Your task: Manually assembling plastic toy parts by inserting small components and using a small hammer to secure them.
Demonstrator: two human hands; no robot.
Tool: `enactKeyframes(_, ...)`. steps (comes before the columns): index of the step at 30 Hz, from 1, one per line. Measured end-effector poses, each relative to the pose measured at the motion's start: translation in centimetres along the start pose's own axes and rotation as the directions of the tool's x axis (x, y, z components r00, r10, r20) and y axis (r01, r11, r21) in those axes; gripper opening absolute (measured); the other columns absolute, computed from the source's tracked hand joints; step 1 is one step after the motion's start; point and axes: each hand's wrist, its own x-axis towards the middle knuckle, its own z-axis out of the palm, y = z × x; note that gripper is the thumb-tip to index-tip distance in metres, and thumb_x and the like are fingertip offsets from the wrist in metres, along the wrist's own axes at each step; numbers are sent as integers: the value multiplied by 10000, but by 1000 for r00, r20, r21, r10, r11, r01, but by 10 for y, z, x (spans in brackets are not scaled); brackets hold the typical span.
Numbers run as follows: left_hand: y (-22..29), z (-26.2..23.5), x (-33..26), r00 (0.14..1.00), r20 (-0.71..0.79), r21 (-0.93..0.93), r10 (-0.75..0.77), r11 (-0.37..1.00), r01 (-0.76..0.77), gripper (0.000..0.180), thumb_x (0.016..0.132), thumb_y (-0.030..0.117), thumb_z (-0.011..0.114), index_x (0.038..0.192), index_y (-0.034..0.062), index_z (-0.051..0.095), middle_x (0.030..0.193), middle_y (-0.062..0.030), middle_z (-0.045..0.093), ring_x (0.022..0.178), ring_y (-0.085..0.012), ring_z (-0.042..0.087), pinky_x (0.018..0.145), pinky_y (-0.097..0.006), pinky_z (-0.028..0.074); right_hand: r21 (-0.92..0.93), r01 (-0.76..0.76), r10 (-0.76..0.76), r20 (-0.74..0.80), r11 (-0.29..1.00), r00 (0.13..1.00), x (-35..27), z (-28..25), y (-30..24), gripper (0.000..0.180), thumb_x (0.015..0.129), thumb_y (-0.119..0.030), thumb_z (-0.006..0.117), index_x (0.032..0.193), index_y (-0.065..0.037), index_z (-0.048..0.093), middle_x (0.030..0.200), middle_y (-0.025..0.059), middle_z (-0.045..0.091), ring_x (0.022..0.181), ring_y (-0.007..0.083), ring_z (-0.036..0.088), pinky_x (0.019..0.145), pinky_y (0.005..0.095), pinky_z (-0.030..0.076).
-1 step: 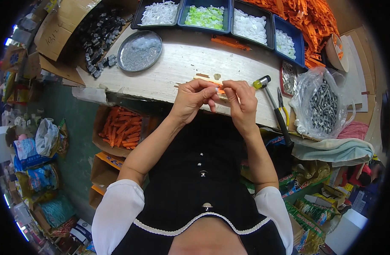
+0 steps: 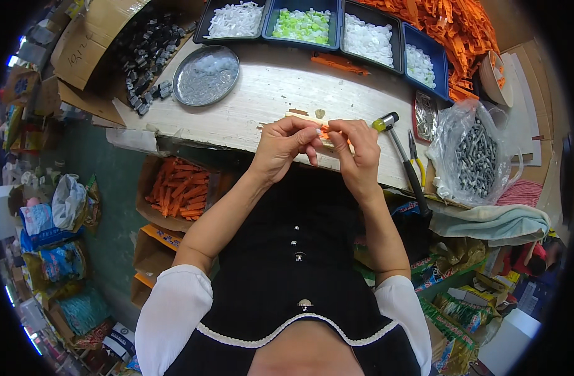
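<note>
Both my hands meet over the near edge of the worktable. With thumb and forefinger pinched, my left hand [image 2: 288, 145] has a small white piece [image 2: 319, 132] at its fingertips. Just across from it, my right hand [image 2: 358, 153] is closed, thumb against forefinger; its fingers hide what they grip, if anything. Between the two hands an orange plastic part [image 2: 325, 134] shows, mostly covered by fingers. Behind them a pale cream strip [image 2: 297, 115] lies on the table.
A hammer [image 2: 399, 144] and yellow-handled pliers [image 2: 416, 160] lie to the right, beside a clear bag [image 2: 446, 135] of grey metal parts. Trays [image 2: 337, 45] of white and green pieces line the back, near an orange heap [image 2: 449, 37]. A round metal dish [image 2: 190, 97] stands left.
My right hand has shifted very slightly to the right, and a little more of the orange part shows between the fingers. My left hand stays where it was.
</note>
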Motion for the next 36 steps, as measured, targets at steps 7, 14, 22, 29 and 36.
enactKeyframes(7,1,4,3,995,-11,161,103,982,-100,135,845,67,571,933,-27,611,765,-96,621,613,-136,581,542,-264,504,-90,136,-134,26,987,991,6,0,0,130,728,-41,647,843,-83,605,750,13,584,664,165,503,665,292,317)
enactKeyframes(14,28,-8,10,837,215,855,502,318,-410,129,726,93,674,845,46,658,802,-37,608,792,-164,526,668,-283,406,-259,145,-103,167,955,981,-1,1,26,93,720,-90,644,797,-104,594,720,3,551,697,167,487,682,322,295)
enactKeyframes(22,11,-24,23,916,304,948,263,9,-317,302,642,157,725,929,111,644,964,-21,549,935,-199,443,821,-325,302,-319,179,-84,292,931,953,2,15,33,80,715,-144,646,785,-141,608,710,-15,517,724,167,475,686,347,285)
enactKeyframes(29,14,-21,32,940,313,950,137,-50,-309,305,645,237,706,926,133,649,921,-25,517,939,-211,434,803,-353,286,-265,148,-60,313,953,948,4,10,34,118,724,-135,644,841,-135,632,733,-17,529,740,152,483,698,323,288)
enactKeyframes(36,27,-1,45,949,315,942,10,-125,-311,223,645,205,705,836,123,623,874,-39,520,900,-221,445,799,-358,296,-208,106,-42,290,972,956,6,-5,43,146,727,-115,637,872,-123,632,736,-11,537,749,150,497,700,318,290)
